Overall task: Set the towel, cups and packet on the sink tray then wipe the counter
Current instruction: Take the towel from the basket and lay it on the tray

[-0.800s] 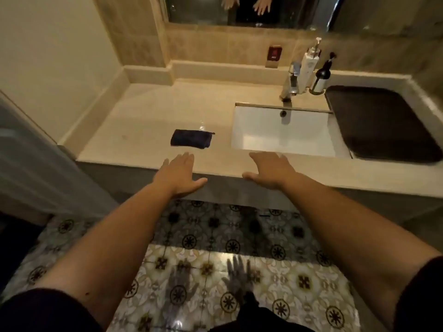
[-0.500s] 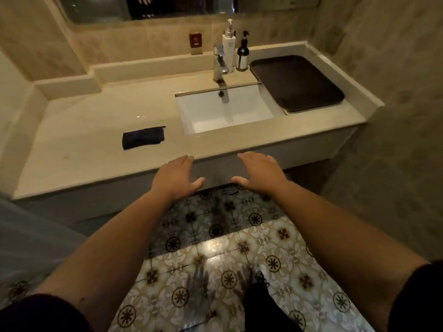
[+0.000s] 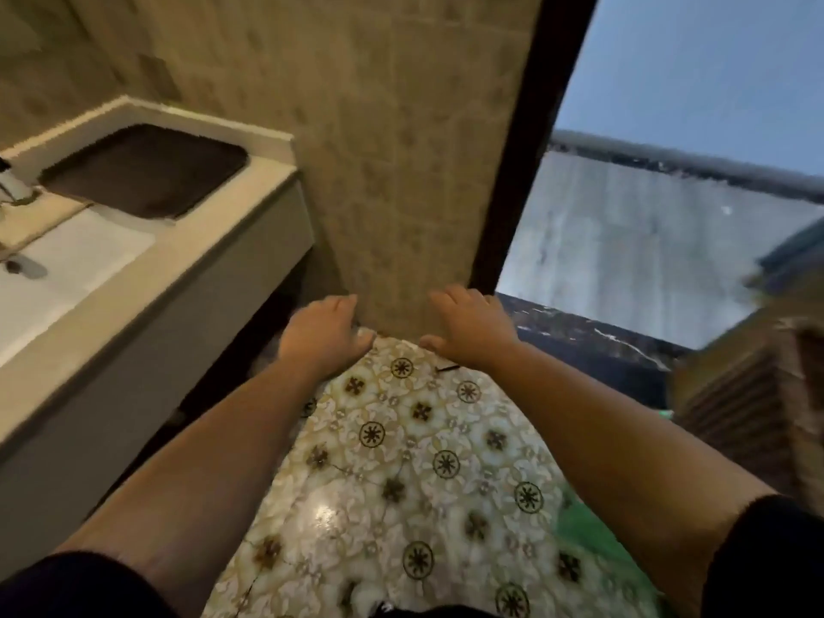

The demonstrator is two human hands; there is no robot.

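Observation:
The dark brown sink tray (image 3: 147,169) lies bare on the beige counter (image 3: 187,247) at the far left, beside the white basin (image 3: 58,278). My left hand (image 3: 323,336) and my right hand (image 3: 472,325) are held out palm-down over the patterned floor, in front of a tiled wall. Both hold nothing and their fingers are loosely apart. They are well to the right of the counter. No towel, cup or packet is in view.
A tiled wall section (image 3: 401,171) stands straight ahead, with a black door frame (image 3: 521,171) and a glass door (image 3: 646,225) to its right. A ribbed wooden object (image 3: 753,403) sits at the right edge. Patterned floor tiles (image 3: 414,475) stretch below my arms.
My view has swung to the right. The counter and tray slid to the left edge, the dark cloth on the counter left the frame, and the wall and door came into view. My hands stay empty.

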